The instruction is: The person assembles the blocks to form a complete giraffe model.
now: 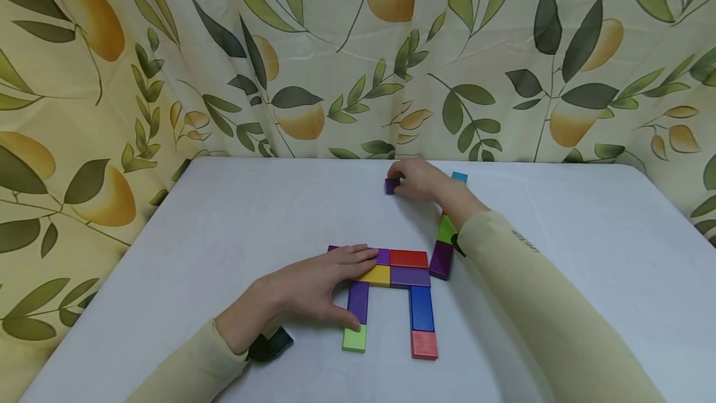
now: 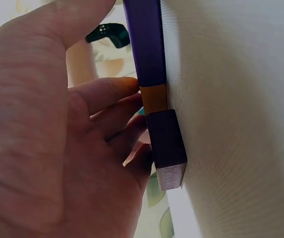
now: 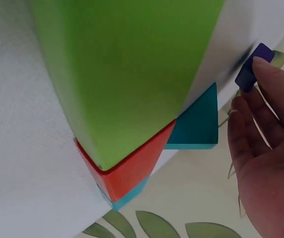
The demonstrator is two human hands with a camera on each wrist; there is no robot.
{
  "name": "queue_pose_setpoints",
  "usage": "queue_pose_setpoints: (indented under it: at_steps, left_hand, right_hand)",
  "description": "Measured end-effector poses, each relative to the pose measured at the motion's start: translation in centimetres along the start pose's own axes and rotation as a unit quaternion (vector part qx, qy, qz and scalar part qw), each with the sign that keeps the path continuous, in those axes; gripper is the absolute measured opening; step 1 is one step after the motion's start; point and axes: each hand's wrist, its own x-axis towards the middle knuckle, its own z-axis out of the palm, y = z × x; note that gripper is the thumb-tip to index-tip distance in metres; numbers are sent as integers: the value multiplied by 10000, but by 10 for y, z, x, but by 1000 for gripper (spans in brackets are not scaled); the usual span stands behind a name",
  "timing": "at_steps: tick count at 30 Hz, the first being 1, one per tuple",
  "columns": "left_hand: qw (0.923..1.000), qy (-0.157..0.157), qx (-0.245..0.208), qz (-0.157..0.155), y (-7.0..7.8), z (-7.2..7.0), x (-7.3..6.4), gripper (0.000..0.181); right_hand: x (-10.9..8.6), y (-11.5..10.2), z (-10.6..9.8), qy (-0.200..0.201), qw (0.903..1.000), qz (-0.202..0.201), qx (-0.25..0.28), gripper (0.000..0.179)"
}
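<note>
Near the far edge of the table, my right hand [image 1: 419, 180] pinches a small dark purple block [image 1: 391, 186] between thumb and fingers, also seen in the right wrist view. My left hand [image 1: 319, 282] rests over the left part of a flat block figure, fingers extended and hiding some pieces. The figure's upper rows show a red block [image 1: 408, 259], a purple block [image 1: 410, 277] and a yellow block [image 1: 376, 276]. Its left leg has a purple block [image 1: 358, 301] above a light green one [image 1: 354, 338]; its right leg, a blue block [image 1: 422, 308] above a pinkish-red one [image 1: 424, 345].
A slanted line of blocks extends from the figure's upper right: dark purple [image 1: 442, 260], green [image 1: 445, 229], red [image 3: 134, 168] and teal [image 1: 459, 176]. My right forearm partly covers it. A white cloth [image 1: 252, 204] covers the table, with a leaf-patterned curtain [image 1: 358, 79] behind.
</note>
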Motion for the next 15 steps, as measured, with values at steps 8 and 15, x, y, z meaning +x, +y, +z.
queue_pose_setpoints:
  at_steps: [8,15]
  left_hand:
    - [9992,347,32,176,-1,1,0,86]
    - [9991,403,39,110,-1,3,1,82]
  right_hand:
    - [-12,-1,-18,334,9993,-93,157,30]
    - [-33,1,-39,632,9967,88,499,33]
